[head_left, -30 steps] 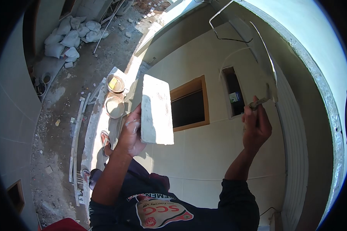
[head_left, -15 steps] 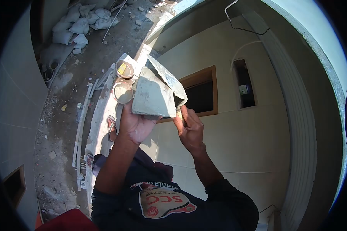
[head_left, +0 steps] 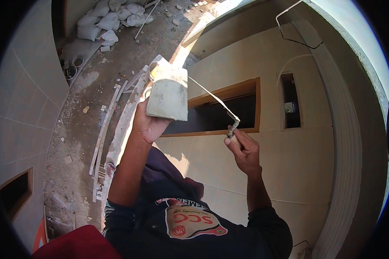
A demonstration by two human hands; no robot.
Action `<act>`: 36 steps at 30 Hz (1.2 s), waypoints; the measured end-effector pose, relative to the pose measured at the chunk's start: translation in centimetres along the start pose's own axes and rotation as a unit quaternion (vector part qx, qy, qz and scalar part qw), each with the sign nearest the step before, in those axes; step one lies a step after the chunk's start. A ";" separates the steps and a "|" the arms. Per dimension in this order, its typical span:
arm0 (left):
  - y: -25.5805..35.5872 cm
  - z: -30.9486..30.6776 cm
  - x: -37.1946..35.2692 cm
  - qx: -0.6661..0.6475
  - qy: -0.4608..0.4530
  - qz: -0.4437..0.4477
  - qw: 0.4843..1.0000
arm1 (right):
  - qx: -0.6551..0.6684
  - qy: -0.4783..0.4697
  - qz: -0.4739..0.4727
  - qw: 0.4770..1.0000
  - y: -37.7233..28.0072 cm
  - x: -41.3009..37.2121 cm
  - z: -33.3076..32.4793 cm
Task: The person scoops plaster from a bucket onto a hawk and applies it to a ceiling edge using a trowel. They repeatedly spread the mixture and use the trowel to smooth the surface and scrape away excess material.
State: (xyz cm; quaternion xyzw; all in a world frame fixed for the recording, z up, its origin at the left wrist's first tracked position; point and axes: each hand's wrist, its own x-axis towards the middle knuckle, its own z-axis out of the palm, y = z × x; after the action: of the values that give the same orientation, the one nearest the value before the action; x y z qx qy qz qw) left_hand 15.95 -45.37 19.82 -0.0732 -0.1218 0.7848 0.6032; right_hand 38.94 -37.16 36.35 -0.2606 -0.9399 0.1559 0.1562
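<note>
From underneath, my left hand [head_left: 146, 124] grips a flat grey plasterer's hawk [head_left: 168, 97], its face coated in pale plaster and its far end lit by the sun. My right hand [head_left: 247, 154] is closed around the handle of a trowel [head_left: 212, 96], held out to the right of the hawk. The trowel's thin blade shows edge-on and points up and left towards the hawk's far corner. Behind the hawk, buckets are mostly hidden.
A tiled wall [head_left: 289, 168] with a wood-framed opening [head_left: 256, 103] and a narrow niche [head_left: 291, 101] stands at the right. On the dirty floor to the left lie long white bars [head_left: 104, 129]. White sacks [head_left: 110, 21] are piled at the far end. A bent wire [head_left: 296, 41] juts out at upper right.
My right hand has drawn the trowel away from the hawk to the right, turning its blade edge-on. The hawk now covers most of the buckets, and the whole view has shifted slightly.
</note>
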 end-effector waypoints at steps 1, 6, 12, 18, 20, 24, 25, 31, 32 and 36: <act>-0.4 0.0 -0.2 0.045 0.003 0.003 0.999 | 0.138 -0.087 0.164 0.973 -0.7 0.4 -0.5; -2.2 -0.4 -0.9 0.040 -0.001 -0.059 0.997 | 0.562 -0.261 0.193 0.761 0.3 4.1 0.8; -1.3 -3.1 -1.9 -0.080 -0.129 -0.035 0.988 | 0.589 -0.358 0.328 0.645 1.8 2.8 -0.1; 1.6 -2.3 0.1 -0.045 -0.047 0.029 0.997 | 0.486 -0.352 0.398 0.694 2.2 0.2 -4.0; 1.2 -0.7 0.8 0.037 -0.005 0.053 0.998 | 0.299 -0.269 0.249 0.881 1.4 -0.2 -4.0; -0.7 1.9 2.5 0.102 -0.111 0.085 0.985 | -0.061 -0.085 -0.108 0.989 0.4 0.5 -3.5; -1.5 2.8 2.6 0.103 -0.091 0.084 0.987 | -0.066 -0.080 -0.108 0.989 0.5 0.6 -3.5; -4.8 5.6 1.3 0.169 -0.195 0.023 0.966 | -0.185 0.026 -0.148 0.971 3.8 1.0 -3.8; -4.9 5.3 1.2 0.166 -0.262 0.001 0.951 | -0.186 0.067 -0.160 0.967 4.3 1.2 -4.0; -4.9 6.5 -0.4 0.346 -0.274 -0.018 0.897 | -0.182 0.198 -0.143 0.953 4.4 2.5 -5.7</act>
State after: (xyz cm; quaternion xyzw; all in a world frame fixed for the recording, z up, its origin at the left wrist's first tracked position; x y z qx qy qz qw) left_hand 18.90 -45.28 27.38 0.3600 -0.0041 0.7556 0.5472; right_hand 41.05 -31.01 40.40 -0.1730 -0.9299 -0.0962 0.3100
